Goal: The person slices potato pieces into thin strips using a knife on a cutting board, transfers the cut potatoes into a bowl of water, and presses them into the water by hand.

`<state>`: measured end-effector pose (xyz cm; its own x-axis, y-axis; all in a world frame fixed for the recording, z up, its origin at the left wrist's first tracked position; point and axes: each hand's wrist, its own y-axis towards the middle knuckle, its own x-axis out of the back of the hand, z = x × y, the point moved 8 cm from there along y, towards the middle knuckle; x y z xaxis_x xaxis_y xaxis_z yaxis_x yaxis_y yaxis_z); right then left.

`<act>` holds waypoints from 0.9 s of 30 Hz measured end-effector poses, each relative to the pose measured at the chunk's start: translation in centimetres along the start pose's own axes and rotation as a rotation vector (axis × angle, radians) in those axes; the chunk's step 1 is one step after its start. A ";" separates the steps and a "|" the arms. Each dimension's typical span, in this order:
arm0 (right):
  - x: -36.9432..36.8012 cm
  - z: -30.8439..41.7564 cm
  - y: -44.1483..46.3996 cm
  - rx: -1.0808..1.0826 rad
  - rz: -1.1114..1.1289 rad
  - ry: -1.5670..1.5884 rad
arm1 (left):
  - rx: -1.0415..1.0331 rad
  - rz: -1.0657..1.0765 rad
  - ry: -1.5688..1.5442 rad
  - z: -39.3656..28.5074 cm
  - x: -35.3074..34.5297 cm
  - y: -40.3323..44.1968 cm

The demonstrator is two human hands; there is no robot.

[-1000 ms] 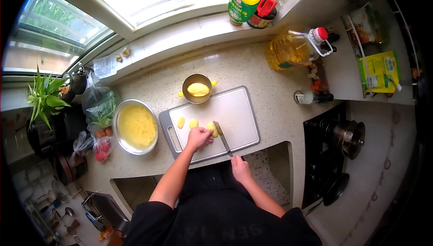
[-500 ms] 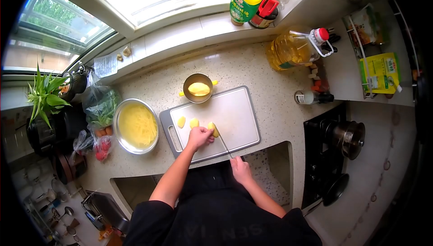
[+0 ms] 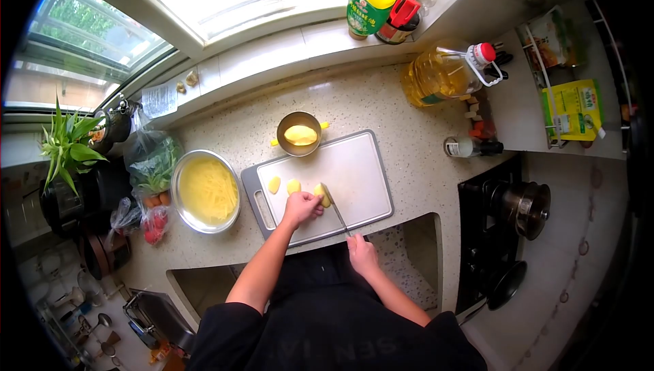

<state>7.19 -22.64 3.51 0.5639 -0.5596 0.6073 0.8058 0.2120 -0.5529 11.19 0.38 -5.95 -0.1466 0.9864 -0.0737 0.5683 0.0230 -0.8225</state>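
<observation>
My left hand point(image 3: 304, 208), fingers bent together, steadies a pale yellow potato piece point(image 3: 320, 190) on the white cutting board point(image 3: 361, 167) with its grey border. My right hand point(image 3: 363, 254) is closed around the handle of a knife point(image 3: 338, 217). The blade points away from me and lies against the right side of that potato piece. Two more potato pieces, a left one point(image 3: 274, 184) and a middle one point(image 3: 293, 185), rest on the board. Behind the board, a small metal pot point(image 3: 281, 124) with yellow handles holds a peeled potato point(image 3: 300, 135).
A metal bowl point(image 3: 176, 202) of potato shreds stands left of the board, near bagged greens point(image 3: 155, 167). An oil jug point(image 3: 436, 75) and a small bottle point(image 3: 470, 147) stand at the back right. The black stove point(image 3: 475, 248) carries a pot point(image 3: 528, 210) and a pan point(image 3: 507, 284).
The knife blade has tilted slightly, so more of its flat side shows beside the potato piece. Both hands stay almost where they were.
</observation>
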 end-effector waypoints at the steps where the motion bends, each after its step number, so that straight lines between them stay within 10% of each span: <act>1: -0.1 -0.3 0.0 -0.003 -0.007 0.037 | 0.002 0.002 0.001 0.0 0.0 0.0; 27: -0.2 0.0 -0.2 0.018 0.021 -0.028 | 0.009 0.005 -0.006 -0.1 -0.1 0.0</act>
<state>6.91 -22.58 3.56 0.5856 -0.5320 0.6116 0.7966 0.2377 -0.5559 11.28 0.29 -5.86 -0.1485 0.9856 -0.0812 0.5621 0.0166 -0.8269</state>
